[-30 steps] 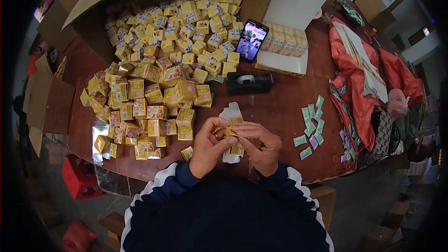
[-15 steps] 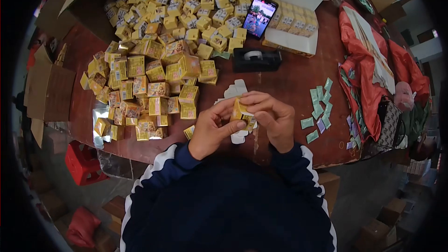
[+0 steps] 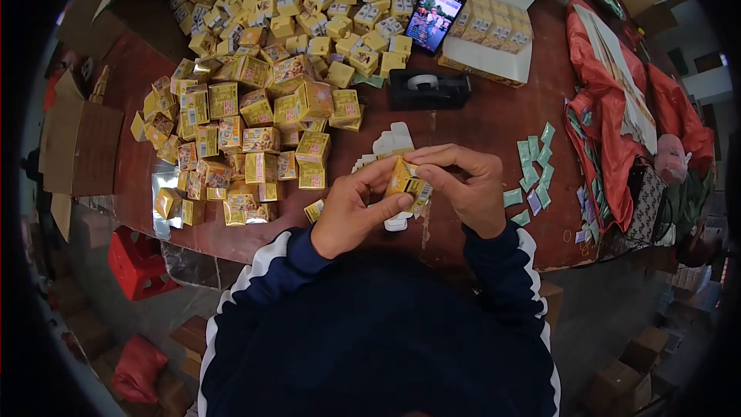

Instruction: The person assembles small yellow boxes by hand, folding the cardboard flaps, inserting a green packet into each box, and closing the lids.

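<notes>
Far left we've got a brown cardboard box (image 3: 81, 150) by the edge of the reddish-brown wooden worktop (image 3: 478, 127), with a red plastic stool (image 3: 137, 264) on the floor near it. Next over, a big heap of little yellow printed cartons (image 3: 255, 120) sprawls across the worktop, and a crinkly silver foil sheet (image 3: 164, 189) pokes out at its near left corner.

Then the hands: we see the left hand (image 3: 351, 215) and right hand (image 3: 469, 191) meeting above the near side of the worktop, both on one small yellow cardboard carton (image 3: 407, 184). The left grip is thumb and fingertips pinching the carton's left side. The right grip is fingers curled over, pinching its top right. The carton sits tilted between them, off the worktop, just over a stack of white die-cut card blanks (image 3: 394, 141).

Behind that sits a black tape dispenser (image 3: 427, 89). Further back there's a black smartphone (image 3: 434, 17) with its screen lit, just beside a white open box of yellow cartons (image 3: 494, 62).

Right of the hands we get a scatter of pale green paper slips (image 3: 532, 166), then a red fabric bag (image 3: 594, 100).
</notes>
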Demonstrator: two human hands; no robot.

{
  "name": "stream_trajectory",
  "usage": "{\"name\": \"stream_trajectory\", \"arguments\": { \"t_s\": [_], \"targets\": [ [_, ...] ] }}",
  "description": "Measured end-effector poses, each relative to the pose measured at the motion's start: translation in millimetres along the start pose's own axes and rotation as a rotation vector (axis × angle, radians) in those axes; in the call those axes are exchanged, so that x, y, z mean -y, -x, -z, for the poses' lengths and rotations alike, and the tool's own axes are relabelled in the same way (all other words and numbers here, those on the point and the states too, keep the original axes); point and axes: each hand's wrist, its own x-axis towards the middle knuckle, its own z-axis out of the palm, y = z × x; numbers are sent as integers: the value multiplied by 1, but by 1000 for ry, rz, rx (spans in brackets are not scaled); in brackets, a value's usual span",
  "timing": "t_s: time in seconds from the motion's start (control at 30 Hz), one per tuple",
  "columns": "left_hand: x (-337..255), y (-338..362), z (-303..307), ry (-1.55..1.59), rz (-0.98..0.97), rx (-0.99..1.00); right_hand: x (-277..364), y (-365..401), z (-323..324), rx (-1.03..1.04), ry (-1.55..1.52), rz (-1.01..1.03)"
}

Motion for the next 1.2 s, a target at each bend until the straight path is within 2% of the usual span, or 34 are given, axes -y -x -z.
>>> {"name": "stream_trajectory", "arguments": {
  "t_s": [0.2,0.3,0.37,0.5,0.67,0.8,0.87,1.07,1.2],
  "targets": [
    [-2,0,-3,79,34,11,1,-1,7,47,-15,-21],
    [-2,1,-4,85,12,5,-1,-1,9,85,99,103],
    [-2,1,-6,129,14,-7,-8,-1,11,60,149,284],
    [-2,-1,-5,134,6,0,-8,-1,9,46,221,383],
    [4,0,-4,89,-4,-23,-6,0,10,47,462,563],
    [8,-3,-5,96,-2,-73,-1,3,4,-2,562,525],
    [6,-6,-4,-40,-66,-94,3,4,3,-56,658,489],
    [15,-5,-5,-102,-97,-170,1,11,-1,-43,807,557],
    [11,-1,-5,-139,-76,-146,-3,12,7,3,623,441]
  ]
}}
